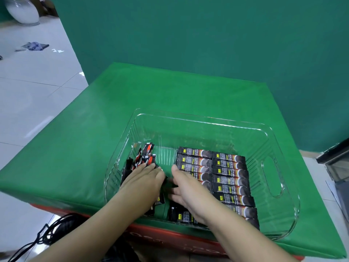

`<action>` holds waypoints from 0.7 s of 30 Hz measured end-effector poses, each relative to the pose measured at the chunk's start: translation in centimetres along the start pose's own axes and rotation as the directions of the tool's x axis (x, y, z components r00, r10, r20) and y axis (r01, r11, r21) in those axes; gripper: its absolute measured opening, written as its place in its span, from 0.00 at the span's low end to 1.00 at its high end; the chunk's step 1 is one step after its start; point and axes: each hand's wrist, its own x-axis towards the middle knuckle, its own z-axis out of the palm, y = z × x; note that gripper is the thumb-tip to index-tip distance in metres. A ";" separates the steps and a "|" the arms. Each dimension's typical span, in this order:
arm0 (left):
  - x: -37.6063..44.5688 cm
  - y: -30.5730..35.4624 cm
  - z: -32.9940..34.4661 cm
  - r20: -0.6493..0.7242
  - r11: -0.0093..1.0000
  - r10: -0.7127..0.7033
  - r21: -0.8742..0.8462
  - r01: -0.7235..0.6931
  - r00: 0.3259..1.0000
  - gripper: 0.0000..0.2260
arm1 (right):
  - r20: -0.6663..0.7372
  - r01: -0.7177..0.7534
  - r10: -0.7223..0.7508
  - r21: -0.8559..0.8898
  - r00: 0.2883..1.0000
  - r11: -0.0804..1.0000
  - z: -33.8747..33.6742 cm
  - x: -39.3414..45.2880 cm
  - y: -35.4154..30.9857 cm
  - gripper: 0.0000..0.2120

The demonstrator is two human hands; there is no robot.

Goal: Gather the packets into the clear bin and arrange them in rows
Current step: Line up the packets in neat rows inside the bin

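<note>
Clear plastic walls of the bin [272, 140] let the green cloth [79, 140] under it show through, so every packet inside can be seen from the head view. All the packets in sight are already in the bin, none on the cloth around it.

On the bin's right side, black coffee stick packets [229, 173] lie flat in two neat columns, long edges touching, the finished rows. On the left a loose heap of packets [145, 157] leans at mixed angles against the wall, red-and-black faces showing, not yet sorted.

Both hands reach in over the near rim. The left hand [145, 178] lies with straight fingers pressed on the heap, likely to steady or sweep it toward the middle. The right hand [187, 188] is spread flat, thumb out, over the inner column; whether it pinches a packet underneath cannot be told.
</note>
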 end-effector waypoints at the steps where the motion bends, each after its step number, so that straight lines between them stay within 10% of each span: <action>1: 0.1 0.1 -0.1 -0.024 1.000 -0.026 -0.014 0.026 0.999 0.17 | 0.004 -0.026 0.026 0.031 1.000 0.999 0.2 0.0 0.0 0.27; 9: 0.0 0.1 -2.7 0.003 0.973 -0.063 -0.221 0.063 0.998 0.27 | 0.047 -0.100 0.094 0.162 0.994 0.982 1.3 0.1 0.4 0.18; 16: 0.7 -0.4 -3.2 0.065 0.891 -0.133 -0.430 0.148 0.989 0.29 | 0.066 -0.095 0.087 0.122 0.994 0.988 2.0 1.2 0.9 0.53; 21: 0.2 -0.3 -4.2 -0.155 0.793 -0.240 -0.600 0.102 0.958 0.31 | 0.025 -0.096 0.097 -0.024 0.995 0.995 2.2 0.7 0.2 0.38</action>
